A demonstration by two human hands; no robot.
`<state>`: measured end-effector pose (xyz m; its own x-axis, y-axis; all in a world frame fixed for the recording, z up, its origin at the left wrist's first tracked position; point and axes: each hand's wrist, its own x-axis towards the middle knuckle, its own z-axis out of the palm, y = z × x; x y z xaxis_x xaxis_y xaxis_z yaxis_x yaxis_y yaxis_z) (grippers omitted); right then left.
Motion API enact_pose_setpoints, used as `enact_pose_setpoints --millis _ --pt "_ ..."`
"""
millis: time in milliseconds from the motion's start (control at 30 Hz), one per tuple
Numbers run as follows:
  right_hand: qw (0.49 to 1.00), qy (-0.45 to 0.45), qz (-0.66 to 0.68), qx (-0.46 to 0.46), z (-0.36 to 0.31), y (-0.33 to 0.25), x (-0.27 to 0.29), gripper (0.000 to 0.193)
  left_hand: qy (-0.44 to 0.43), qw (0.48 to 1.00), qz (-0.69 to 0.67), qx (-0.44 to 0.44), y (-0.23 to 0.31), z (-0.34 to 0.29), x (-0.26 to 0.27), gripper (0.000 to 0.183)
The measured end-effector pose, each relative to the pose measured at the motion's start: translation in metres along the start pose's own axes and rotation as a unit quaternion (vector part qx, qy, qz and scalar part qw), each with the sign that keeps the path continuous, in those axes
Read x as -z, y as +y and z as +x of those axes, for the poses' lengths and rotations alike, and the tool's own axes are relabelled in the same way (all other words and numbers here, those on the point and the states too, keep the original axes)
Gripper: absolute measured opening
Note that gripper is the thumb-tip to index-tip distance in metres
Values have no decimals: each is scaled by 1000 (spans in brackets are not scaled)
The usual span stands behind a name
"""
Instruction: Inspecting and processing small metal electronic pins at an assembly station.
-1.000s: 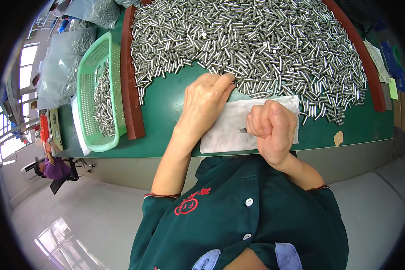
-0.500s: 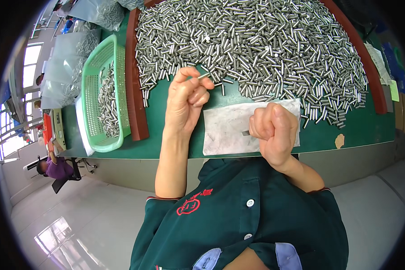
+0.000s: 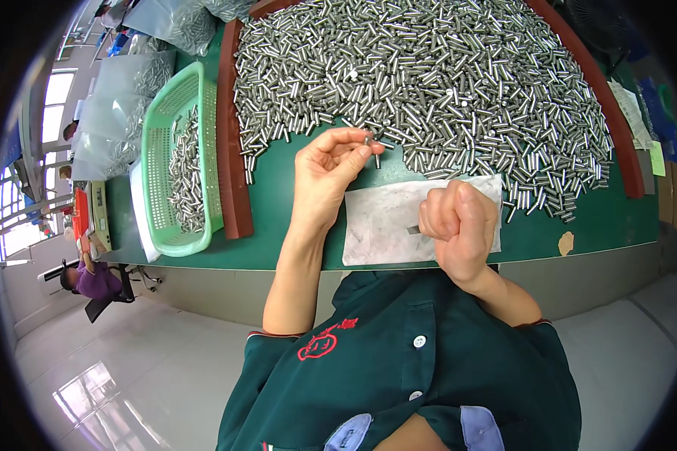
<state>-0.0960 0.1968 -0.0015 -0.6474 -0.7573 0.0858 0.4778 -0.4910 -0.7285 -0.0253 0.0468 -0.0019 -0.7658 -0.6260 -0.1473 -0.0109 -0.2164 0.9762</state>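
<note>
A broad heap of short steel pins (image 3: 429,83) covers the far part of the green table (image 3: 278,203). At its near edge, my left hand (image 3: 327,169) pinches one metal pin (image 3: 368,140) between thumb and forefinger, its end turned up toward me. A couple of loose pins lie just beyond those fingertips. My right hand (image 3: 462,229) is curled into a fist over a smudged white sheet (image 3: 376,233); whatever it may hold is hidden. A small dark grey patch shows on the sheet beside its curled fingers.
Red-brown bars (image 3: 235,150) border the heap at left and right. Left of them stands a green plastic basket (image 3: 152,203) partly filled with pins. Clear bags of pins (image 3: 116,113) lie farther left. A seated person (image 3: 98,279) is in the left background.
My left hand has shifted right and slightly nearer, and the pin in it has turned from lengthwise to nearly end-on. My right fist stays almost in place. The view has shifted slightly.
</note>
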Motion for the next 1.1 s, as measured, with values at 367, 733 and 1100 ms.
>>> enact_pose_setpoints --millis 367,733,1100 --pt "1000 -5 -9 1 0 -1 -1 37 -20 999 -27 31 4 -1 1 14" --pt "1000 0 -8 8 -2 0 2 37 23 920 374 -116 5 1 -9 4" --pt "999 6 -45 12 -2 0 -2 38 -39 777 567 -272 2 12 -16 7"
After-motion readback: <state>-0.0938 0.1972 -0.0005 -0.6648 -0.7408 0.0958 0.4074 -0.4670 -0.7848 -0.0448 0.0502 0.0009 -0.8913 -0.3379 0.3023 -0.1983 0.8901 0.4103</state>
